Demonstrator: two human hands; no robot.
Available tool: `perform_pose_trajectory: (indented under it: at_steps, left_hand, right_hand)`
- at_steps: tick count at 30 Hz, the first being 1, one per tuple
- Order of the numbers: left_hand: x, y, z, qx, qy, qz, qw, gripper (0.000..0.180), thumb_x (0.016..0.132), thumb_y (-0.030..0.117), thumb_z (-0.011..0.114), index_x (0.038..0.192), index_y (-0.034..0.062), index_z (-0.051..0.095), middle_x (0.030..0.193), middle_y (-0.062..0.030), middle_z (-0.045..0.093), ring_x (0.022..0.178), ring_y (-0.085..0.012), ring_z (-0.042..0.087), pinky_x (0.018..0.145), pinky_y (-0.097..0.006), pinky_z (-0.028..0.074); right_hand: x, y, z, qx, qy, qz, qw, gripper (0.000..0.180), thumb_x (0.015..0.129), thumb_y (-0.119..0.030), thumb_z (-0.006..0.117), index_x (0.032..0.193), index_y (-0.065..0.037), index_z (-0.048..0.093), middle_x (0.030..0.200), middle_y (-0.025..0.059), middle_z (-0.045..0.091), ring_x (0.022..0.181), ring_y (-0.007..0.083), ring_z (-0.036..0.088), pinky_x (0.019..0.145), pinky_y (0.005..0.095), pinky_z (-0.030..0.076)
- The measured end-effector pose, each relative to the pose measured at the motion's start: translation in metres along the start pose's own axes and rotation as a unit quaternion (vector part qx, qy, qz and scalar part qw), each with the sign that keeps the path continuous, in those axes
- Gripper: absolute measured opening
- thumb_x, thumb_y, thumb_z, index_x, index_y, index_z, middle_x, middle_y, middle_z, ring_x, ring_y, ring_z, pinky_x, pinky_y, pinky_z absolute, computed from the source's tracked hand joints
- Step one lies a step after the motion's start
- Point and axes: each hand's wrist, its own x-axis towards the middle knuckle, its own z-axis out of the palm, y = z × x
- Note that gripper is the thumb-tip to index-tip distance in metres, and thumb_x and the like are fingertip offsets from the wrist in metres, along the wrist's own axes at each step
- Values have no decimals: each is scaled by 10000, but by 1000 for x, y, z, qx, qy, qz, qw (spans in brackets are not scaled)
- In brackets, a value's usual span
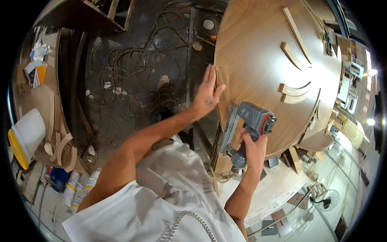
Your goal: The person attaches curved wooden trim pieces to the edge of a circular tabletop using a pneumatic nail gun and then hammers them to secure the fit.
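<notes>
My right hand [254,147] is wrapped round the handle of a grey and black air nail gun [254,117]. The tool's long magazine slants along the left side, and its nose points toward the near left edge of a large wooden panel [258,52]. A flat wooden strip [223,86] lies along that edge. My left hand [207,94] rests against the strip's outer side, fingers stretched out and thumb apart over the strip. Whether the nose touches the wood I cannot tell.
Several curved wooden pieces [296,92] and a straight batten [297,34] lie on the panel. Hoses or cables [131,64] coil over the dark floor at left. A bench [54,88] with a white bucket [30,129] stands far left. A fan [325,199] is at lower right.
</notes>
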Motion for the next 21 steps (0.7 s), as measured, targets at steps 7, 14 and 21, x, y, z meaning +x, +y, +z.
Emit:
perform_pose_trajectory:
  at_steps: [7, 14, 21]
  left_hand:
    - [-12, 0, 18, -76, 25, -26, 996, 740, 1056, 283, 498, 1575, -45, 85, 1584, -327, 244, 1462, -426, 308, 1179, -413, 297]
    - [-12, -2, 17, -128, 26, -25, 991, 672, 1054, 228, 497, 1575, -31, 161, 1619, -256, 234, 1496, -366, 261, 1189, -392, 278]
    - [-11, -6, 16, -140, 31, -17, 989, 663, 1050, 215, 510, 1572, -29, 182, 1619, -251, 236, 1501, -363, 247, 1195, -386, 267]
  right_hand:
    - [33, -63, 19, -97, -12, -54, 994, 190, 892, -156, 701, 812, 6, 642, 623, 12, 595, 540, 104, 550, 520, 289, 434]
    - [56, -89, 36, -161, -59, -70, 983, 222, 902, -175, 680, 783, 7, 632, 577, 24, 581, 525, 107, 542, 539, 293, 434]
    - [60, -94, 39, -158, -76, -72, 982, 219, 910, -171, 660, 784, 6, 634, 578, 33, 583, 514, 109, 545, 521, 300, 432]
